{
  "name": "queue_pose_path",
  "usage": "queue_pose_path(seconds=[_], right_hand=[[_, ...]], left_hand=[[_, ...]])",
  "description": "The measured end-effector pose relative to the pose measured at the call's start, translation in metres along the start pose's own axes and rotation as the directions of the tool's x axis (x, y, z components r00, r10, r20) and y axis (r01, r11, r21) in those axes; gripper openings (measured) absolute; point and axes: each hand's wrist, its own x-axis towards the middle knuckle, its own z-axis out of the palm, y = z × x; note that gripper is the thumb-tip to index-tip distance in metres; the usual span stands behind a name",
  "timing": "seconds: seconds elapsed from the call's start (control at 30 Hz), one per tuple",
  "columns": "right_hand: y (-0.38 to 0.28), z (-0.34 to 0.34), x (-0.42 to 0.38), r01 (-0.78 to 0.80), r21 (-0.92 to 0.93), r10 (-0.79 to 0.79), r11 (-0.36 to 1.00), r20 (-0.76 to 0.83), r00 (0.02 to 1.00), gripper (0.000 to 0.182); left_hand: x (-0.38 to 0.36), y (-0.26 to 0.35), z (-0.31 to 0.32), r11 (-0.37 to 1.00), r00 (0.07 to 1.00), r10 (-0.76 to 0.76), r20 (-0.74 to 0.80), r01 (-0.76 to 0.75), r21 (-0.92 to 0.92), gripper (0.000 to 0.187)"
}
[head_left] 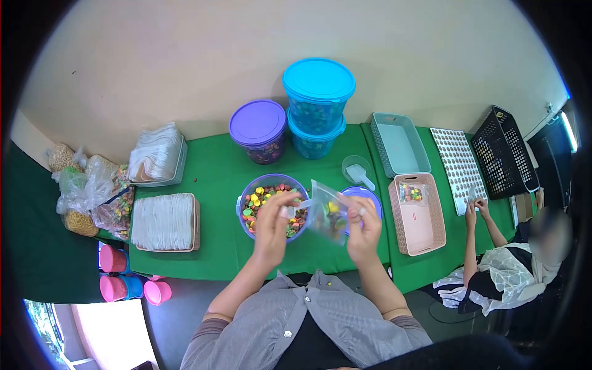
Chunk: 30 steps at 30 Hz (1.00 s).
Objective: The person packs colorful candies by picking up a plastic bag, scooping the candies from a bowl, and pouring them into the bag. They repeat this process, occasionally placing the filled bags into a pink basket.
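A clear plastic bag point(328, 216) with colourful candies inside hangs between my hands, tilted, above the green table. My right hand point(364, 231) pinches its right edge. My left hand point(272, 225) is closed on something white and small, perhaps a scoop, that reaches toward the bag's left side; blur hides its shape. Below my left hand stands a purple-rimmed bucket point(252, 228) of many-coloured candies, partly covered by that hand. A purple lid point(372, 202) lies behind my right hand.
Lidded tubs, purple point(258, 123) and blue point(319, 80), stand at the back. A bowl with a scoop point(359, 175) sits right of them. Baskets of white packets point(163, 223) are left. A pink basket point(420, 231) holds a filled bag. A co-worker point(502, 271) handles a bag near a sticker sheet.
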Motion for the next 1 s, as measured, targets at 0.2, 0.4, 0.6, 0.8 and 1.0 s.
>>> queue_pose_path(seconds=[0.2,0.4,0.6,0.8,1.0], right_hand=[[0.009,0.026,-0.010,0.288,-0.175,-0.263,0.942,0.149,0.953,0.043],[-0.007,0.016,0.004,-0.039,-0.198,-0.003,0.979,-0.206,0.979,0.045],[0.013,-0.006,-0.004,-0.143,0.017,0.143,0.990,-0.003,0.990,0.014],[0.017,-0.032,-0.001,-0.281,0.181,0.254,0.943,0.155,0.955,0.020],[0.076,-0.115,0.007,-0.304,0.221,0.364,0.927,-0.330,0.871,0.024]], left_hand=[[-0.014,-0.005,0.040,0.988,0.999,0.025,0.022,-0.021,-0.155,0.044],[-0.016,-0.017,0.037,0.989,0.991,-0.041,0.128,0.058,-0.135,0.026],[-0.012,-0.007,0.041,0.993,0.986,0.018,0.166,0.002,-0.121,0.031],[-0.005,-0.006,0.037,0.952,0.910,-0.066,0.408,0.180,-0.247,0.042],[0.001,-0.018,0.037,0.949,0.919,-0.138,0.370,0.230,-0.217,0.039]])
